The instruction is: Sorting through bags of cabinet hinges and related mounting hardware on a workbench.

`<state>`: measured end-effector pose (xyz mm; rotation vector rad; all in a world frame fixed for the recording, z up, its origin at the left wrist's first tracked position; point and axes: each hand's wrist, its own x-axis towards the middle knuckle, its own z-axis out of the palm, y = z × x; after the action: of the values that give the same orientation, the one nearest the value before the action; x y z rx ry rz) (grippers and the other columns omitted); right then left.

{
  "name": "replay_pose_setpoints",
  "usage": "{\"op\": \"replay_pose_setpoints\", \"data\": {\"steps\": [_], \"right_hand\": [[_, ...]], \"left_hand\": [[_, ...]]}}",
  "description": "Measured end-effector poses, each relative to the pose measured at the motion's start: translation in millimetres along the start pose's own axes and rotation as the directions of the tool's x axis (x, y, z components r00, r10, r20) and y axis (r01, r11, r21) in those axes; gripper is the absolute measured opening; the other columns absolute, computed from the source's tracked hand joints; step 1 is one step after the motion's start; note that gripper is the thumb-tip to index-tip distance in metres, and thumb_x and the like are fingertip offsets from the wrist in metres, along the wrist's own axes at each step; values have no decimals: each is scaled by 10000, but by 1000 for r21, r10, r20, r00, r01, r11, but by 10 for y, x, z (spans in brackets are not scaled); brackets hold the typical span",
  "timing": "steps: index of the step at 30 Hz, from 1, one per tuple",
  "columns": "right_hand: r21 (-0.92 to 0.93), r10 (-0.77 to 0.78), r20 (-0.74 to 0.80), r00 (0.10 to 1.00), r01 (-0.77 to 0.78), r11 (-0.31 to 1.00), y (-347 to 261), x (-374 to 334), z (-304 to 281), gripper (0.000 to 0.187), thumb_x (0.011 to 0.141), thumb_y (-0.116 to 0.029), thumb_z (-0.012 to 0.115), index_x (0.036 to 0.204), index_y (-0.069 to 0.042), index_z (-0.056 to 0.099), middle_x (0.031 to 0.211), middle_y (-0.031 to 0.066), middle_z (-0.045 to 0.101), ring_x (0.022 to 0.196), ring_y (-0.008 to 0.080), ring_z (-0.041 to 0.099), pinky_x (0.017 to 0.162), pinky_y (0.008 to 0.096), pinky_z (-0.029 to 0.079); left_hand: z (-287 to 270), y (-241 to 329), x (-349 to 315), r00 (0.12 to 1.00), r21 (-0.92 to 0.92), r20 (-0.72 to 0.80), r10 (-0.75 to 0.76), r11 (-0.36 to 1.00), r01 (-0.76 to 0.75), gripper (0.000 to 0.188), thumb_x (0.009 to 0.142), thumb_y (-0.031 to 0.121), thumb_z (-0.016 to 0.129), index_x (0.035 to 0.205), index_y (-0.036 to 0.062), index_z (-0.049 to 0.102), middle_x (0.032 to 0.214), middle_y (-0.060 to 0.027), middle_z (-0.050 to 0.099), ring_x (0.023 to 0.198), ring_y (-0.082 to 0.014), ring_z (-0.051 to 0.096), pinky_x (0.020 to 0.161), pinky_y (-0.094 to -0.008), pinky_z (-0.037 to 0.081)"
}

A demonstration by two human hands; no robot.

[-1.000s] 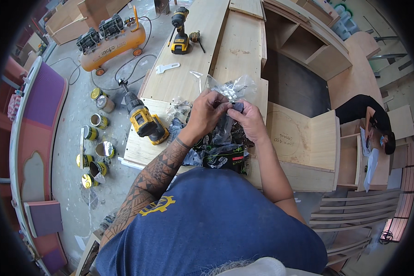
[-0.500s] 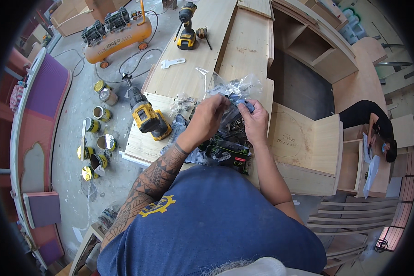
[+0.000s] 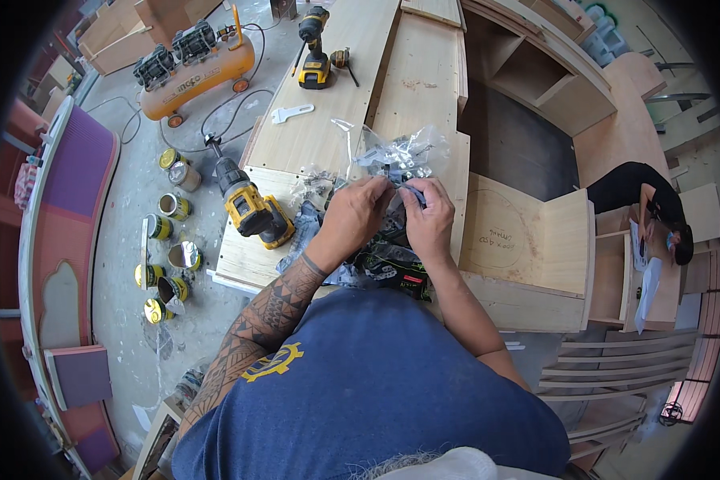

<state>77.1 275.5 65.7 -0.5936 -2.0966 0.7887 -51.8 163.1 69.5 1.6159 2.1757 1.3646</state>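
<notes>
Both hands are close together over the wooden panel, fingers pinched. My left hand (image 3: pixel 357 213) and my right hand (image 3: pixel 429 219) grip a small blue-grey piece (image 3: pixel 412 195) between them; the fingers hide most of it, and its kind is unclear. Just beyond lies a clear plastic bag (image 3: pixel 424 149) with shiny metal pieces in it. Below my hands are dark packages (image 3: pixel 388 270) with green and red marks. Beside my left wrist sits crumpled grey-blue material (image 3: pixel 306 228). A yellow-and-black cordless drill (image 3: pixel 252 210) lies to the left, a cutter in its chuck.
Farther up the panel (image 3: pixel 336 120) are a white flat wrench-like tool (image 3: pixel 292 114) and an upright cordless driver (image 3: pixel 314 50). Open paint cans (image 3: pixel 176 202) and an orange air compressor (image 3: pixel 196 78) stand on the floor at left. At right, a co-worker (image 3: pixel 652 200) leans over a wooden cabinet (image 3: pixel 536 240).
My hands have come slightly lower and nearer each other, away from the clear bag, which now shows more of its metal contents. The view has shifted a little.
</notes>
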Motion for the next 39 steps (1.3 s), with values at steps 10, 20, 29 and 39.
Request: {"op": "replay_pose_setpoints", "data": {"steps": [10,20,29,39], "right_hand": [[-13,-122,81,989,123,992,16,57,-39,97,942,-47,738,1013,10,702,956,157,713,866,364,709,772,450,560],[-97,-107,-111,988,96,991,-215,-65,-261,150,946,-92,781,1031,7,707,925,172,715,834,363,711,758,411,564],[545,305,36,952,-275,792,144,104,-228,203,1053,-139,712,1148,38,687,970,10,721,876,66,619,811,235,507],[723,490,294,821,-526,448,132,128,-80,351,1115,-277,616,1324,2,579,1145,41,682,958,78,627,870,245,518]], "left_hand": [[340,-258,138,994,39,-111,-22,999,26,148,1014,133,626,970,23,537,837,-238,646,791,-469,662,665,-548,512],[373,-1023,360,949,178,-196,-248,942,284,177,1008,165,632,982,-6,590,819,-281,684,799,-492,688,695,-578,528],[-125,-204,498,951,-565,37,-307,779,273,238,1112,224,564,1056,-7,583,858,-59,658,721,-143,627,682,-294,526],[277,-101,287,932,-680,18,-362,679,277,397,1034,297,717,808,11,562,679,14,434,669,-80,392,566,-322,370]]}}
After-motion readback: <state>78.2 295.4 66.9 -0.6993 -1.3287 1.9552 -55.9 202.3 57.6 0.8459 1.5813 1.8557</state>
